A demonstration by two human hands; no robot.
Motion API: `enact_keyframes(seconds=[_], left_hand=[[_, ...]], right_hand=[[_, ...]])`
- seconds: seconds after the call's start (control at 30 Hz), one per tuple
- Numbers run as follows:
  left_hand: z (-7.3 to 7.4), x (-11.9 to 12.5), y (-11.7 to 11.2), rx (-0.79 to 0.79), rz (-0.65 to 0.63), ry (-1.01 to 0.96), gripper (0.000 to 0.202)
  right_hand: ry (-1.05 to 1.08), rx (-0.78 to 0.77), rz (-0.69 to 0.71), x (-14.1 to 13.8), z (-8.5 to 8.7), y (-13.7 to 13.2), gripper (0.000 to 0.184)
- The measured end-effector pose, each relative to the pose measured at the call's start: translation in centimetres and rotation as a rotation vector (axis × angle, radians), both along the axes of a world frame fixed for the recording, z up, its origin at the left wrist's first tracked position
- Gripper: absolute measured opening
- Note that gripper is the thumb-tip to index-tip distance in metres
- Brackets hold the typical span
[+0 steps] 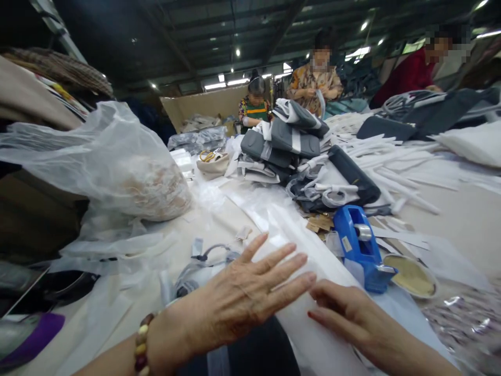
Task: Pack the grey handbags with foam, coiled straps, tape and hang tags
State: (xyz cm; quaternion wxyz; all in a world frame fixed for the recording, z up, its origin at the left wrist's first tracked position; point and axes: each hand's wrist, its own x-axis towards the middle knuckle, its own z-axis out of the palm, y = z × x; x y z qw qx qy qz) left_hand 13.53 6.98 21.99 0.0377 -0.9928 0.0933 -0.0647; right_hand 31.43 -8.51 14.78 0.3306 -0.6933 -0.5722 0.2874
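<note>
Two bare hands flat on a long white translucent plastic sleeve [282,222], near edge of a cluttered work surface [462,219].

Room: a dark-roofed hall with strip lights, and three other people working at the far side. The pale surface carries a large clear plastic sack of tan fluff [117,162] at left and a heap of grey-and-white fabric pieces [289,141] at centre. The sleeve runs from there to the near edge. Left hand [250,292]: palm down on the sleeve, fingers spread, grip fully open, holding nothing. Right hand [352,313]: fingers laid flat on the sleeve, beside the left fingertips, grip open and empty. Blue tape dispenser [360,245]: just right of the sleeve. Brown-and-cream bead bracelet [141,344]: on the left wrist.
</note>
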Motion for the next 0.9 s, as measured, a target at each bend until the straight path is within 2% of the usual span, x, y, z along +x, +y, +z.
enact_keyframes(seconds=[0.1,0.17,0.23,0.3,0.4,0.43,0.53,0.63,0.8,0.9], left_hand=[[-1.4,0.8,0.3,-0.008,0.108,0.169,0.097],[-3.0,1.3,0.3,-0.068,0.099,0.390,0.106],[-5.0,2.1,0.1,-0.112,0.058,0.579,0.099],[-7.2,3.2,-0.2,-0.093,0.051,0.698,0.076],[-10.4,5.1,-0.5,-0.005,0.069,0.821,0.040],[-11.4,5.6,-0.4,0.018,0.076,0.867,0.036],[-13.2,6.5,-0.2,0.065,0.110,1.003,0.054],[-13.1,6.8,-0.3,0.106,0.075,0.987,0.058],[-10.4,7.0,-0.6,0.069,-0.041,0.917,0.030],[-9.2,6.9,-0.3,0.056,-0.055,0.958,0.026]], right_hand=[[0.131,-0.004,-0.310,1.9,-3.0,-1.5,0.033],[0.247,-0.012,-0.418,2.5,-5.2,-2.4,0.037],[0.367,-0.029,-0.420,2.2,-7.0,-3.2,0.040],[0.408,-0.013,-0.402,1.6,-8.3,-3.7,0.039],[0.357,0.042,-0.379,0.6,-9.3,-4.2,0.035],[0.335,0.057,-0.376,0.4,-9.5,-4.3,0.034],[0.316,0.077,-0.371,0.2,-9.9,-4.6,0.032],[0.342,0.078,-0.362,0.2,-10.4,-4.9,0.032],[0.374,0.046,-0.338,-0.1,-11.1,-5.2,0.033],[0.403,-0.007,-0.272,-0.4,-11.6,-4.9,0.035]])
